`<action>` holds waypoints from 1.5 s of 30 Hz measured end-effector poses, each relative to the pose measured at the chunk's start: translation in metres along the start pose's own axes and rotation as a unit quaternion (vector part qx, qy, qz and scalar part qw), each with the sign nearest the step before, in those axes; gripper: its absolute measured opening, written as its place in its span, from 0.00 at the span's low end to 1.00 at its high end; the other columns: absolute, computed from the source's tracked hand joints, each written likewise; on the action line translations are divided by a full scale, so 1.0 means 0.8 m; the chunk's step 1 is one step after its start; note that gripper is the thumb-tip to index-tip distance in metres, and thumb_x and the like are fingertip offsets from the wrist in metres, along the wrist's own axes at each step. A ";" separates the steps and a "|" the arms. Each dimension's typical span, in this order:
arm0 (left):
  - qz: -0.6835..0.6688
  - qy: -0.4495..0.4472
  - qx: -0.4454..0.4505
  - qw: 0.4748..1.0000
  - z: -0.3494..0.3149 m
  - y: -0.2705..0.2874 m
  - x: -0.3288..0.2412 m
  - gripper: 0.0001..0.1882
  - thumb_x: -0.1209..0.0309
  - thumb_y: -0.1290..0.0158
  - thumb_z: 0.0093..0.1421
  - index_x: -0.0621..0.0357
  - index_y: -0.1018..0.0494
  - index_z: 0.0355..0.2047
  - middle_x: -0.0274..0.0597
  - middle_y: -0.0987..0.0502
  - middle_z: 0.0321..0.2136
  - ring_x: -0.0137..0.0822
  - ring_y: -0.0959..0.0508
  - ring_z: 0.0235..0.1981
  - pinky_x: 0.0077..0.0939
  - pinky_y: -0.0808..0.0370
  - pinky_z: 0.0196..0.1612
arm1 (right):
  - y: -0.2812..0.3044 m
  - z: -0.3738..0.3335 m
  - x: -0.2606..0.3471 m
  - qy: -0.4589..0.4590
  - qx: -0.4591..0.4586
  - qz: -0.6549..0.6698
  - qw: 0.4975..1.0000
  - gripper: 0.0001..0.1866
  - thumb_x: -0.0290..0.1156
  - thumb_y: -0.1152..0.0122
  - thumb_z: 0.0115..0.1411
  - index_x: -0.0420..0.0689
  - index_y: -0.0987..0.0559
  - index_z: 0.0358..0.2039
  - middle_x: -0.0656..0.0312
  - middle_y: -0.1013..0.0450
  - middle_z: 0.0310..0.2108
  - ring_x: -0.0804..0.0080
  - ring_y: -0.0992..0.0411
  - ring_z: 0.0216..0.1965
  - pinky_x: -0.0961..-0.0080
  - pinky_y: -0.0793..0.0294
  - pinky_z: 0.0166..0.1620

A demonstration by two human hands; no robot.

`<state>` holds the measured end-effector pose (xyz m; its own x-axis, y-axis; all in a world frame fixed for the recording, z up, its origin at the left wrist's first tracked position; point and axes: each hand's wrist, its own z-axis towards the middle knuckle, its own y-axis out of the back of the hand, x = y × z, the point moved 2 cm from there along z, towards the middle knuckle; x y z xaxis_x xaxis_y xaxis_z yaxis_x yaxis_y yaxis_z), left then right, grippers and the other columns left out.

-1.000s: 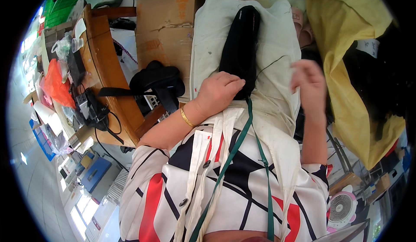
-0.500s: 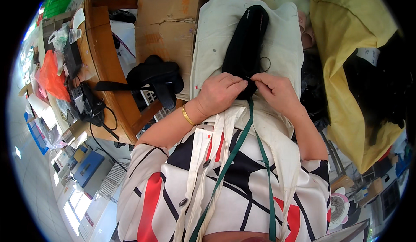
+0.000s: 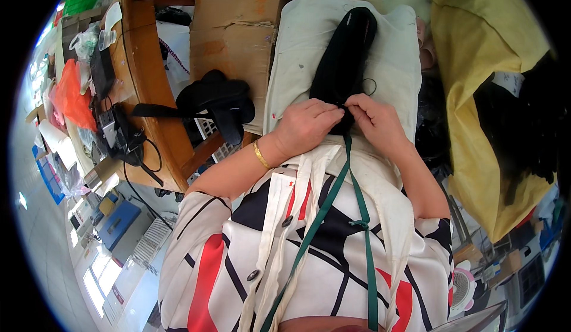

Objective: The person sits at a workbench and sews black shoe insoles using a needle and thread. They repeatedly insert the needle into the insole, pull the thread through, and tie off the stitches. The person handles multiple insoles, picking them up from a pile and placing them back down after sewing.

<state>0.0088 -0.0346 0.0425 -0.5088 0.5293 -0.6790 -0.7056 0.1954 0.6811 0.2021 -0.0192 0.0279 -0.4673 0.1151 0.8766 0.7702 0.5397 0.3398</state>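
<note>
A long black fabric piece [image 3: 347, 49], rounded at its far end and shoe-like in shape, lies over the cream apron [image 3: 389, 52] on my lap. My left hand [image 3: 308, 124] has its fingers closed on the near part of this piece. Right beside it, my right hand [image 3: 377, 121] pinches at the same spot; anything tiny between its fingertips is hidden. A thin dark loop [image 3: 370, 86], like thread, lies on the apron just right of the black piece. Green ribbon [image 3: 333, 189] hangs round my neck and runs down toward the near end of the black piece.
To the left stand a cardboard box [image 3: 235, 41] and a wooden chair [image 3: 143, 76]. Black strapped items [image 3: 217, 103] lie between them. A yellow bag [image 3: 470, 112] with black pieces sits at the right, and a small fan [image 3: 463, 287] is at the lower right.
The whole scene has shifted slightly as the head moved. Both hands stay together at the near part of the black piece, with only small finger movement.
</note>
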 end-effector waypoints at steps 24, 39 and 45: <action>0.094 -0.011 -0.019 0.995 0.006 0.011 -0.008 0.13 0.75 0.36 0.44 0.54 0.22 0.33 0.36 0.23 0.27 0.37 0.25 0.27 0.28 0.26 0.28 | 0.004 0.051 -0.001 -0.118 -0.010 0.310 0.943 0.10 0.38 0.45 0.67 0.45 0.26 0.34 0.64 0.27 0.31 0.73 0.27 0.24 0.77 0.31 0.24; -0.022 0.045 0.044 0.998 0.023 0.012 0.007 0.11 0.76 0.35 0.46 0.55 0.22 0.33 0.38 0.22 0.28 0.41 0.24 0.31 0.32 0.25 0.33 | 0.081 0.019 0.016 -0.007 -0.210 0.304 0.929 0.04 0.25 0.47 0.67 0.42 0.24 0.40 0.64 0.26 0.28 0.77 0.28 0.32 0.75 0.27 0.42; 0.022 0.107 0.004 0.994 0.018 0.013 0.000 0.12 0.76 0.35 0.47 0.57 0.23 0.33 0.40 0.22 0.29 0.45 0.25 0.33 0.34 0.27 0.37 | 0.007 -0.005 0.015 -0.012 -0.031 0.015 0.999 0.06 0.27 0.43 0.62 0.43 0.23 0.39 0.56 0.24 0.25 0.62 0.25 0.24 0.72 0.28 0.30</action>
<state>0.0086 -0.0210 0.0531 -0.6332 0.3492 -0.6907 -0.6766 0.1835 0.7131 0.2027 -0.0180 0.0416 -0.4531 0.1513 0.8786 0.8096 0.4824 0.3344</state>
